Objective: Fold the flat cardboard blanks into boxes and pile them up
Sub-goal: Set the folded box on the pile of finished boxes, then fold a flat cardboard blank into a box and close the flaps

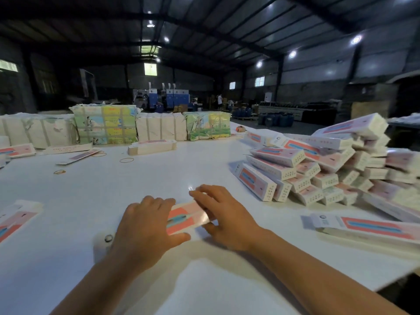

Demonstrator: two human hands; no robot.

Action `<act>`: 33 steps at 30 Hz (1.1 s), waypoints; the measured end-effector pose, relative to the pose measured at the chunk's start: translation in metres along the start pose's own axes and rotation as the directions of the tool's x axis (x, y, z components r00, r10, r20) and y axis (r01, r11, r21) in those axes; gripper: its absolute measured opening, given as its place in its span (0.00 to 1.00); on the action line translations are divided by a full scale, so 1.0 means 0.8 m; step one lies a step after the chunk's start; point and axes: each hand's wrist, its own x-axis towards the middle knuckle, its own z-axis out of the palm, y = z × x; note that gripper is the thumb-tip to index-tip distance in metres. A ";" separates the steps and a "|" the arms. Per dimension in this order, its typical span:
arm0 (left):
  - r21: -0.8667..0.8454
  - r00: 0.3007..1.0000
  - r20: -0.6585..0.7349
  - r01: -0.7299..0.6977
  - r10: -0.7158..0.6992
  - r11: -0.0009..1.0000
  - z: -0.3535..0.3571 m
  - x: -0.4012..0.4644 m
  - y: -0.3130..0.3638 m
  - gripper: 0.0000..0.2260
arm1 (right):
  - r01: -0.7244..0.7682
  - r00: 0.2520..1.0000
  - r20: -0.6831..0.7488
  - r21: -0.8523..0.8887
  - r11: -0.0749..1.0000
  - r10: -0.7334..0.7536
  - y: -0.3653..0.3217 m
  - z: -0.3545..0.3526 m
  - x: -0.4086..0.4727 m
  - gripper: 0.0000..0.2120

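Observation:
A pink, red and blue cardboard box blank (185,218) lies in front of me on the white table (159,178), held between both hands. My left hand (147,223) grips its left part, fingers over the top and thumb along the near edge. My right hand (225,214) holds the right end, fingers spread over it. The blank is blurred, so its fold state is unclear. A big pile of folded boxes (322,167) rises at the right. A folded box (363,228) lies alone near the right edge.
Wrapped paper bundles (104,126) line the far edge of the table. A stack of flat blanks (152,147) sits before them, with more blanks at the left (17,217). Rubber bands (126,160) lie scattered. A small white round object (104,242) sits by my left wrist.

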 end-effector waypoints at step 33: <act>-0.238 0.981 0.195 0.041 0.007 0.970 0.045 0.002 0.032 0.18 | -0.277 0.942 0.164 -0.112 0.954 0.293 0.046 -0.011 0.012 0.09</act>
